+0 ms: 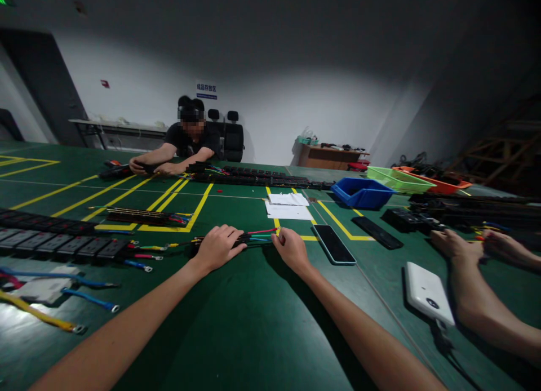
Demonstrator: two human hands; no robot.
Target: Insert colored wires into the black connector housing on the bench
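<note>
My left hand (217, 247) lies over a dark bundle of wires (195, 245), its fingers curled around it, so most of the bundle is hidden. A red wire (260, 231) and a blue wire (260, 238) run out from under it to the right. My right hand (291, 247) is closed in a pinch at the end of the red wire, where a small metal tip shows. On the left, close by, is a row of black power strips (84, 247); leads with ring terminals (147, 267) stick out toward my left hand.
Right of my hands lie a phone (333, 244) and a black slab-like device (377, 232). A white power bank (429, 292) with a cable sits nearer. Beyond are papers (289, 212) and a blue bin (362, 194). A co-worker's hands (459, 244) work at right; another person (192, 134) sits opposite.
</note>
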